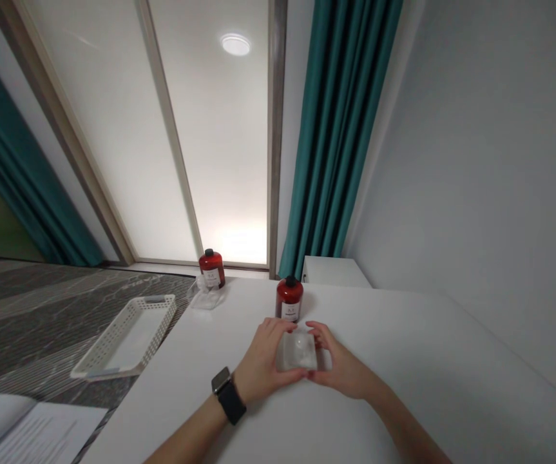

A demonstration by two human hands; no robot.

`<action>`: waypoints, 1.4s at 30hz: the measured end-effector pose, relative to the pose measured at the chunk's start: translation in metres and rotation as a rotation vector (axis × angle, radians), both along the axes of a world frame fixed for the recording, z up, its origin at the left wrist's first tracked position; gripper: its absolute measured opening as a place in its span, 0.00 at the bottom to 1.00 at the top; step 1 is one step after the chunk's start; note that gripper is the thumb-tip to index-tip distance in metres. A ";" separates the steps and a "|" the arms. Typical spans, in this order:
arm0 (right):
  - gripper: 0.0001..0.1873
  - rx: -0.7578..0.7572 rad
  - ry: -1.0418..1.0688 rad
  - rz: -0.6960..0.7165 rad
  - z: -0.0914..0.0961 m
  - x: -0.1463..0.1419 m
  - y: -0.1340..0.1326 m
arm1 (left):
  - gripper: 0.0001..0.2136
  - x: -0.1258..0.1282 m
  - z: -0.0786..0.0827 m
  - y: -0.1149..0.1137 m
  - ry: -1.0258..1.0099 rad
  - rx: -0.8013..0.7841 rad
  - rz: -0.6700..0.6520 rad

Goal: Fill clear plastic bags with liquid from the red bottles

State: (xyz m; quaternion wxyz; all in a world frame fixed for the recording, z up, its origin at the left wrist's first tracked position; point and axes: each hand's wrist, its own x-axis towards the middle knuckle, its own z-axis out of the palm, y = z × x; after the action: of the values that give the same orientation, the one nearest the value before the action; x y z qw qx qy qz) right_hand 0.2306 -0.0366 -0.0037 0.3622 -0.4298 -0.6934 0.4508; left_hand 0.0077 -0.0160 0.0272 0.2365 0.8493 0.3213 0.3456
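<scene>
Between my two hands, above the white table [384,328], is a small clear plastic packaging piece [299,351] with a rounded bump in it. My left hand [264,357], with a dark watch at the wrist, grips its left side, fingers behind and thumb along the near edge. On the right side, my right hand [338,366] curves round it, thumb in front and fingers at the back. Just beyond my fingertips a red bottle [290,298] with a black cap and white label stands upright, its base partly hidden.
A second red bottle [212,267] stands at the table's far left corner, with another clear plastic piece [205,296] before it. Lower left are a white perforated basket [94,351] and an open booklet [48,432]. A white cabinet [335,270] stands behind the table.
</scene>
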 end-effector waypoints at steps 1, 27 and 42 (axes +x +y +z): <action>0.43 0.019 -0.011 -0.010 0.000 -0.002 0.000 | 0.26 0.004 0.002 -0.002 0.036 0.025 0.010; 0.43 0.024 -0.059 -0.050 -0.003 -0.007 0.001 | 0.07 0.026 0.011 0.001 0.127 0.017 0.263; 0.40 0.022 -0.065 -0.023 0.006 -0.008 -0.001 | 0.06 0.012 0.001 0.022 0.059 0.018 -0.008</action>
State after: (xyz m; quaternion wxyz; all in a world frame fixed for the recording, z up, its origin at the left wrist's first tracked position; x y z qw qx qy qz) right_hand 0.2225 -0.0375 0.0025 0.3496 -0.4481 -0.7047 0.4247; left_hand 0.0201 0.0060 0.0282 0.2208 0.8625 0.3217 0.3224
